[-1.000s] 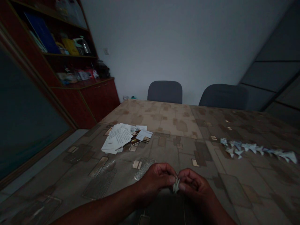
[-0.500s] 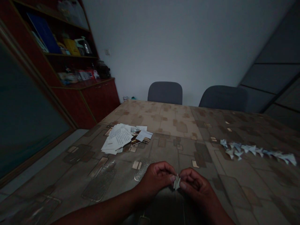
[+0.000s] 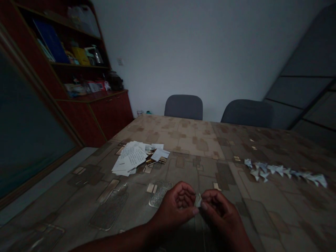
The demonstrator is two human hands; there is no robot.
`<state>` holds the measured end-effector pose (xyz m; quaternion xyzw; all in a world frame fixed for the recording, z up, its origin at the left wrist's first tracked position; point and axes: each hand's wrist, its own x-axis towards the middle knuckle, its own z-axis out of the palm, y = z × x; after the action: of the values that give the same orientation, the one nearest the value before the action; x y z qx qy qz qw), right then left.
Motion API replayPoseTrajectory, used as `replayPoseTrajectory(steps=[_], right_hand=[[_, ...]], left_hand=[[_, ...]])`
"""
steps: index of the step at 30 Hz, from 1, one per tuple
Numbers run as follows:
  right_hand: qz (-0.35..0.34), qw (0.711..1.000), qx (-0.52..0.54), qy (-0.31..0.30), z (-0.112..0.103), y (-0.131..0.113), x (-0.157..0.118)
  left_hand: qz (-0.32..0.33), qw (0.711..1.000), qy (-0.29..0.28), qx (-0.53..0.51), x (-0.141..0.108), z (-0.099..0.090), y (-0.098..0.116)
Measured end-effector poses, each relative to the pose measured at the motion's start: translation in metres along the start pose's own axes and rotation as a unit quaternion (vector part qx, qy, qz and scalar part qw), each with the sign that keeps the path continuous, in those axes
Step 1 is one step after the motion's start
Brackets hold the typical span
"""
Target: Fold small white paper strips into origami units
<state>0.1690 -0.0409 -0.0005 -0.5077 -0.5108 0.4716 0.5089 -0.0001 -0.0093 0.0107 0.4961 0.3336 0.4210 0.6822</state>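
Near the table's front edge, a small folded piece of pale paper (image 3: 198,200) is held between the fingertips of both hands. My left hand (image 3: 178,203) has its thumb and curled fingers at the paper's left side. From the right, my right hand (image 3: 219,206) pinches the same piece between thumb and fingers. A row of small folded white paper pieces (image 3: 278,170) lies at the right of the table. Loose printed sheets (image 3: 130,157) and smaller cards (image 3: 160,154) are piled at the left.
The table (image 3: 183,133) has a patterned cover. Two grey chairs (image 3: 183,106) (image 3: 246,112) stand behind its far edge. A red-brown cabinet (image 3: 112,113) with filled shelves is at the left, by the wall.
The left thumb has shifted slightly down along the folded paper and the left fingers are a little more apart from it. The camera view has tilted up slightly.
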Motion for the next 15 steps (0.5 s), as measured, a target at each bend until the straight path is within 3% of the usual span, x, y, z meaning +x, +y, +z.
replayPoseTrajectory(steps=[8, 15], right_hand=[[-0.036, 0.995, -0.094, -0.026, -0.002, -0.003, 0.0], [-0.081, 0.989, -0.118, 0.025, 0.001, -0.013, -0.006]], left_hand=[[0.019, 0.996, 0.066, 0.064, 0.0, 0.005, 0.003], [0.035, 0.99, 0.08, 0.114, -0.003, 0.007, 0.009]])
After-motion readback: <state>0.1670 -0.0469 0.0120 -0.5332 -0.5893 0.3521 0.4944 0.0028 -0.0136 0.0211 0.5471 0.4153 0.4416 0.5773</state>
